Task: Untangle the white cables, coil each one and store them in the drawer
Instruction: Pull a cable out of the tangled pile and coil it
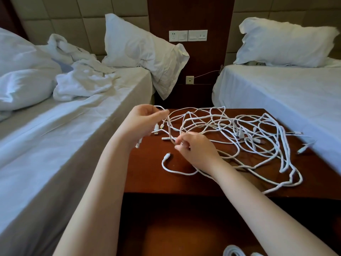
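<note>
A tangle of white cables (245, 133) sprawls over the dark wooden nightstand (153, 178), several plugs showing among the loops. My left hand (142, 122) is raised at the nightstand's far left corner and pinches a cable strand that arches over its fingers. My right hand (197, 150) sits lower, near the middle of the top, and pinches the same strand between thumb and fingers. A loose cable end with a plug (167, 156) curls just left of my right hand. No drawer front shows clearly.
Beds with white sheets flank the nightstand, left bed (60, 137) and right bed (287, 93). Pillows (132, 47) lean on the headboard. Wall sockets (188, 35) sit on the wood panel behind. Another white coil (234, 251) peeks in at the bottom edge.
</note>
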A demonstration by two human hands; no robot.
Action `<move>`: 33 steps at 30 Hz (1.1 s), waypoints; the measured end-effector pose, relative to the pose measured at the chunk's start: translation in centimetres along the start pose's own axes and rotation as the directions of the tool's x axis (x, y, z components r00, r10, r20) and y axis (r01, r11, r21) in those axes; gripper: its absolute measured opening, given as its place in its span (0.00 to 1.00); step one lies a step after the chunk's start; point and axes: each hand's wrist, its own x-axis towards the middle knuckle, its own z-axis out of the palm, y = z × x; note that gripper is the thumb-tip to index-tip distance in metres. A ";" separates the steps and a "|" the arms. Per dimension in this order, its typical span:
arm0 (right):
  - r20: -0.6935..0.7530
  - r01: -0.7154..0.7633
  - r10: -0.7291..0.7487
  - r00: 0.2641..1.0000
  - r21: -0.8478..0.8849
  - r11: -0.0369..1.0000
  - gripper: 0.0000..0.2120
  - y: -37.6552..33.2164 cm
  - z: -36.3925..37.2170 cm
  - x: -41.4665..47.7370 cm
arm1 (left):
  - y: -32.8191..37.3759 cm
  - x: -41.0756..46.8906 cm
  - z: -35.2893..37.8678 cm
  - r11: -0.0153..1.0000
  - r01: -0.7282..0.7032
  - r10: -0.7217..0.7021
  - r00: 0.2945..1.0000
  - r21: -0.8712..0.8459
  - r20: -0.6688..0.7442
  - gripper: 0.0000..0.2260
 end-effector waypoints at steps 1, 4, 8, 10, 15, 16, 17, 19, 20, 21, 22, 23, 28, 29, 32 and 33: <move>-0.017 -0.020 0.020 1.000 0.019 1.000 0.05 0.4 0.0 0.0 | -0.2 -0.1 -0.2 0.985 0.001 0.003 1.000 0.173 -0.024 0.12; -0.039 -0.052 0.054 0.998 0.052 0.997 0.05 1.5 -0.4 0.1 | -1.1 0.3 -0.8 0.856 0.010 0.086 0.983 0.518 -0.162 0.09; -0.058 -0.047 0.049 0.997 0.041 0.998 0.08 2.0 -0.5 0.1 | -2.9 1.1 -1.6 0.660 0.154 -0.090 0.988 0.736 -0.126 0.07; -0.033 -0.015 0.014 0.999 -0.031 0.999 0.11 1.8 -0.4 0.1 | -3.5 1.3 -1.4 0.600 0.178 -0.213 0.975 0.780 -0.059 0.06; 0.047 -0.009 0.012 0.999 -0.057 0.998 0.16 2.1 -1.2 0.1 | -5.1 1.0 0.2 0.653 0.126 -0.267 0.961 0.747 0.071 0.05; 0.034 -0.008 0.010 0.999 -0.035 0.999 0.15 2.2 -1.2 0.1 | -5.4 1.1 0.6 0.666 0.095 -0.213 0.975 0.740 0.067 0.04; 0.023 -0.005 0.005 1.000 -0.023 1.000 0.14 2.3 -1.2 0.1 | -5.7 1.2 0.9 0.684 0.076 -0.166 0.985 0.726 0.053 0.03; 0.009 0.007 -0.007 1.000 -0.019 1.000 0.13 2.4 -1.2 0.1 | -6.0 1.3 1.6 0.733 0.062 -0.116 0.993 0.678 0.035 0.03; 0.008 0.009 -0.009 1.000 -0.020 1.000 0.13 2.4 -1.1 0.1 | -6.1 1.4 1.9 0.751 0.048 -0.100 0.994 0.659 0.042 0.02; 0.014 0.007 -0.006 1.000 -0.021 1.000 0.14 2.4 -1.1 0.1 | -6.2 1.4 2.1 0.762 0.026 -0.085 0.995 0.647 0.060 0.02; 0.026 0.001 -0.001 1.000 -0.024 1.000 0.14 2.4 -1.0 0.2 | -6.3 1.4 2.2 0.770 0.005 -0.073 0.994 0.638 0.081 0.03; 0.038 -0.007 0.009 0.999 -0.031 1.000 0.14 2.4 -0.8 0.2 | -6.4 1.4 2.3 0.774 -0.012 -0.066 0.993 0.633 0.099 0.03; 0.004 -0.007 0.008 1.000 -0.099 0.995 0.06 2.4 -0.5 0.2 | -6.9 1.5 2.3 0.726 -0.014 -0.014 0.999 0.688 0.035 0.06; -0.010 -0.009 0.008 1.000 -0.115 0.993 0.06 2.4 -0.7 0.2 | -7.1 1.5 2.1 0.703 0.006 0.010 1.000 0.711 -0.019 0.05; -0.041 -0.034 0.029 0.999 -0.135 0.990 0.06 2.9 -1.0 0.2 | -7.9 1.4 0.9 0.672 0.097 0.058 0.981 0.735 -0.183 0.04; -0.041 -0.039 0.033 0.999 -0.135 0.990 0.07 3.0 -1.0 0.3 | -8.2 1.4 0.6 0.671 0.115 0.052 0.978 0.732 -0.201 0.04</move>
